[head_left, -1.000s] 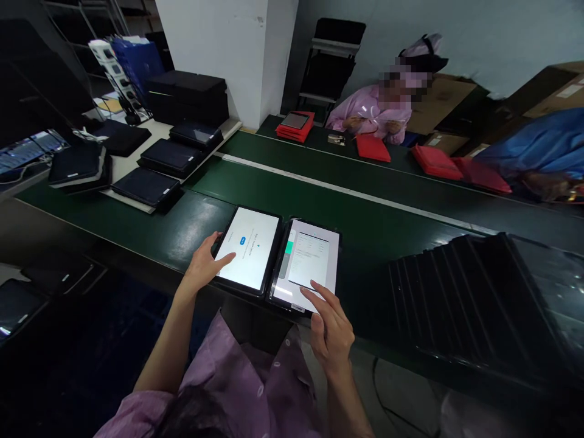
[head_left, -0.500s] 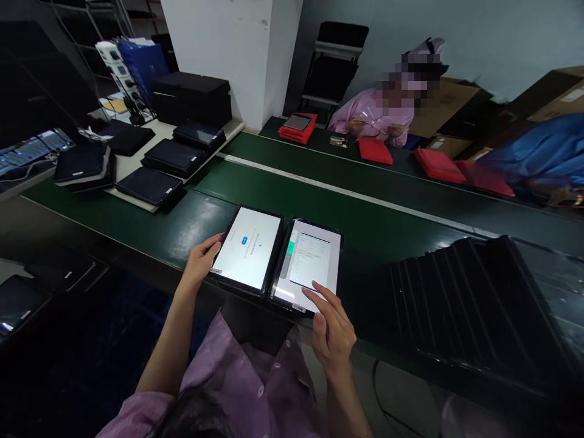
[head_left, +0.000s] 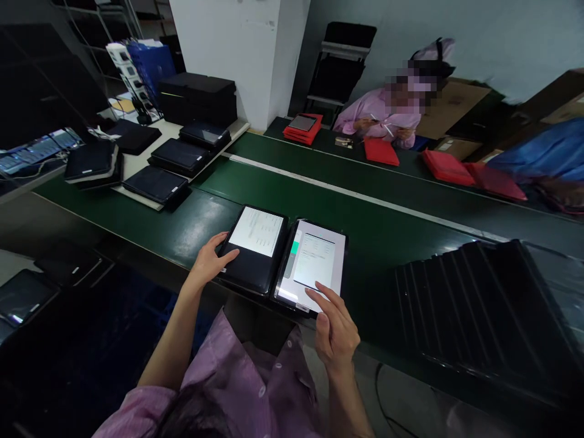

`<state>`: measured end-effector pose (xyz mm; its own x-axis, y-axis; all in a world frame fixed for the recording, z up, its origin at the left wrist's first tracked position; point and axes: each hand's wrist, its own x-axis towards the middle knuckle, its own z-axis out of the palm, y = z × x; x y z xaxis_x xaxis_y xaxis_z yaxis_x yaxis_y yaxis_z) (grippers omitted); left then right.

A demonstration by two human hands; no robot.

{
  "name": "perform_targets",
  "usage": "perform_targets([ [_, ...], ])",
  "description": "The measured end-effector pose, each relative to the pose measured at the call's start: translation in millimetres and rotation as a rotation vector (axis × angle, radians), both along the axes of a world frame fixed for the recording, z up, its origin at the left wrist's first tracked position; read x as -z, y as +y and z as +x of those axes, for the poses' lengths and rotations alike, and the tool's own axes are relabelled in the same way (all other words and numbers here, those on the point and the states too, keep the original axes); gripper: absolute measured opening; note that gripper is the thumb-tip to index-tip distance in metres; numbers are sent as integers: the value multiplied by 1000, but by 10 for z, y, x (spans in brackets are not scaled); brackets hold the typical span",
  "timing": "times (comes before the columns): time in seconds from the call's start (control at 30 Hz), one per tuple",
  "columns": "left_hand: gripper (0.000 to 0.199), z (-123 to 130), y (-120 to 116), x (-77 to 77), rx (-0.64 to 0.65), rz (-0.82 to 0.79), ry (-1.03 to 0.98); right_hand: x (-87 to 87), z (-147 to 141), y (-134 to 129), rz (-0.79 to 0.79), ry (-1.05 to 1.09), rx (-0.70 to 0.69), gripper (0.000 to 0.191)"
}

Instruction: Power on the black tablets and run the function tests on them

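Two lit tablets lie side by side on the green bench in front of me. The left tablet shows a white page on its upper part, and its lower part is dark. My left hand rests at this tablet's left edge, thumb reaching over the dark part of the screen and fingers spread. The right tablet shows a pale document page with a green patch at its side. Over its lower right corner is my right hand, fingers stretched out with the tips at the screen. Neither hand grips anything.
Several dark tablets lie at the left on a pale board. A row of black tablets leans at the right. Across the bench, a person in pink handles small items near red pouches; a blue sleeve shows at far right.
The left tablet's screen went from a full white page to a half-white, half-dark one. My left thumb moved onto its screen. My right hand stays over the right tablet.
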<state>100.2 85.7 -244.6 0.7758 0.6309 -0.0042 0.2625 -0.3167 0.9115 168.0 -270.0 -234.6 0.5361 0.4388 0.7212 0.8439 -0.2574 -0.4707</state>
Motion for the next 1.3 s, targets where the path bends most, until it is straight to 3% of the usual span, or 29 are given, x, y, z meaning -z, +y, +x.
perform_targets([
  [0.2,84,-87,10,-18,63,-228,-78,-34,-2,2,5,18,1,41],
  [0.33,98,-222,19,-75,134,-272,-62,-24,-4,-9,6,26,-7,41],
  [0.87,100,-207,-65,-77,-18,-354,-77,-4,-20,-30,21,47,-9,41],
  [1.1,84,-72,0,-141,0,-165,-38,17,-10,-39,26,31,11,41],
  [1.2,75,166,42,-334,54,99,50,24,4,-45,24,40,2,40],
  [1.3,64,628,-4,-615,182,468,107,38,17,-44,27,35,-7,40],
])
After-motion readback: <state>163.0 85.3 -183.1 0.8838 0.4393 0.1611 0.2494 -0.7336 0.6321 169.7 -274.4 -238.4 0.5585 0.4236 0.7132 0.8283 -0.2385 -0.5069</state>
